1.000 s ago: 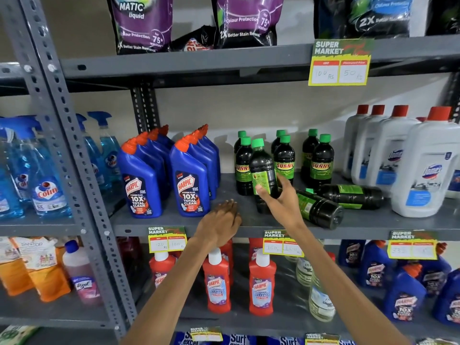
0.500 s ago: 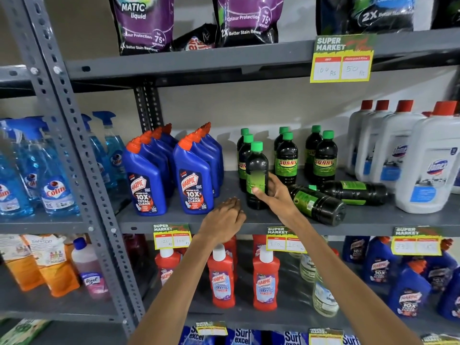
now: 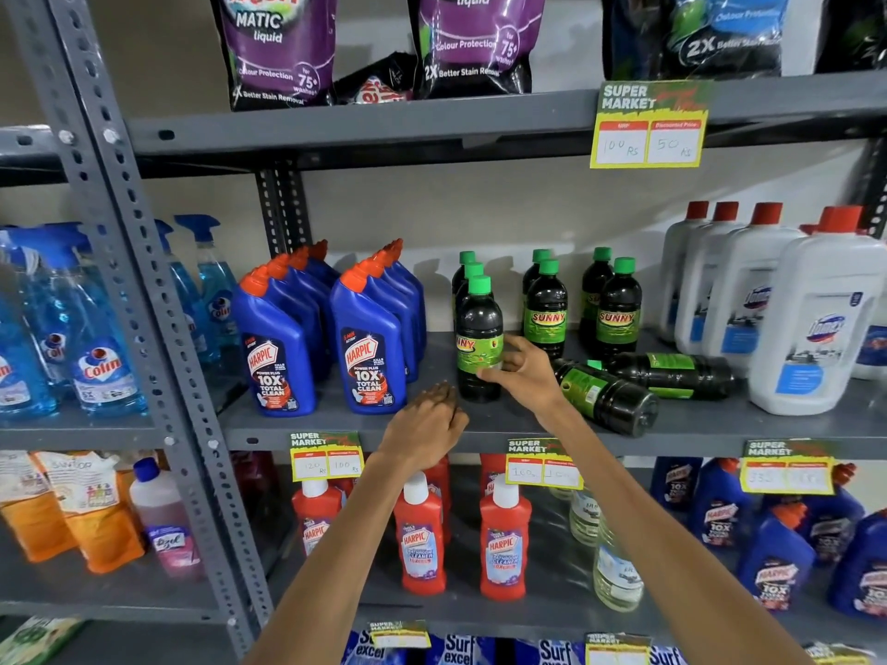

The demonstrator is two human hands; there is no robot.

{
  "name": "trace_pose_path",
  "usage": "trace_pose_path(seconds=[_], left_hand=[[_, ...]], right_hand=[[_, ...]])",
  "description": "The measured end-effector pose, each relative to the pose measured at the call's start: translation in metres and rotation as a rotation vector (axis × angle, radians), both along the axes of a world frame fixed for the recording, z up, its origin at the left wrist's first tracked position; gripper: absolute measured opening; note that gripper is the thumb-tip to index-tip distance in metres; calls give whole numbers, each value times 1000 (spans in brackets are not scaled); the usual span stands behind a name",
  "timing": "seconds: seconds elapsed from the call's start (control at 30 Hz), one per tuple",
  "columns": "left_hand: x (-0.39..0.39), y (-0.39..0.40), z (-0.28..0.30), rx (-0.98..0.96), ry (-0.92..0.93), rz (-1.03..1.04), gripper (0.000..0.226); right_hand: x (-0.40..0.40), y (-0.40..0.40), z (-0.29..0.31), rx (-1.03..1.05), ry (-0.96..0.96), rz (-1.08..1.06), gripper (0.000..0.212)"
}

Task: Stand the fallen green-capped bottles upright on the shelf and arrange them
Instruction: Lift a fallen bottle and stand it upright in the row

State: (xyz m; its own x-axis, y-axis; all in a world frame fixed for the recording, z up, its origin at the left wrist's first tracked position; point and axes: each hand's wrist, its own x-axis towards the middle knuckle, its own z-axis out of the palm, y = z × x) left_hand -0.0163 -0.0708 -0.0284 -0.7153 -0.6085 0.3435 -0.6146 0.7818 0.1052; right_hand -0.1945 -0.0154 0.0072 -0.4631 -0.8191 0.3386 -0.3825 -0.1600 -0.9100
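You face a grey metal shelf [image 3: 720, 424] in a shop, its front lip hung with yellow price tags [image 3: 545, 465]. Your right hand [image 3: 523, 371] is closed around the label of an upright green-capped bottle [image 3: 477, 338], thumb in front and fingers wrapped behind its dark, glossy, round body. That bottle stands at the front of the left row of green-capped bottles, just right of the blue Harpic bottles [image 3: 369, 348]. Your left hand [image 3: 425, 427] rests palm down on the shelf's front edge, fingers loosely curled together and holding nothing, just below and left of the held bottle. Right of your right hand, two fallen bottles lie on their sides: the nearer one [image 3: 605, 398] points its flat base toward you, and the farther one [image 3: 672, 374] lies lengthwise behind it. More dark bottles [image 3: 619, 312] with green labels stand behind them. Tall white jugs [image 3: 811, 319] with red caps stand at the far right.
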Motion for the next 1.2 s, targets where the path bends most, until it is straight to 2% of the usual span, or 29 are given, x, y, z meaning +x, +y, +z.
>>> trace_pose_path(seconds=[0.07, 0.13, 0.3, 0.37, 0.53, 0.73, 0.8, 1.0, 1.2], left_hand=[[-1, 0, 0, 1, 3, 1, 56], [0, 1, 0, 7, 10, 4, 56], [0, 2, 1, 36, 27, 23, 50], [-1, 2, 1, 45, 29, 27, 49], [-1, 2, 1, 62, 34, 27, 50], [0, 2, 2, 64, 14, 31, 55], [0, 3, 3, 72, 20, 39, 52], [-1, 6, 4, 104, 12, 46, 53], [-2, 7, 4, 102, 5, 58, 54]], right_hand=[[-2, -2, 0, 22, -105, 73, 64], [1, -5, 1, 37, -127, 85, 66], [18, -9, 3, 75, 88, -77, 86], [18, -11, 0, 76, 79, -123, 85], [9, -12, -6, 85, -31, -63, 72], [18, -11, -4, 122, 5, -48, 93], [19, -12, -5, 121, 26, -105, 86], [17, -7, -3, 146, 7, -97, 44], [20, 1, 2, 177, 19, -69, 42]])
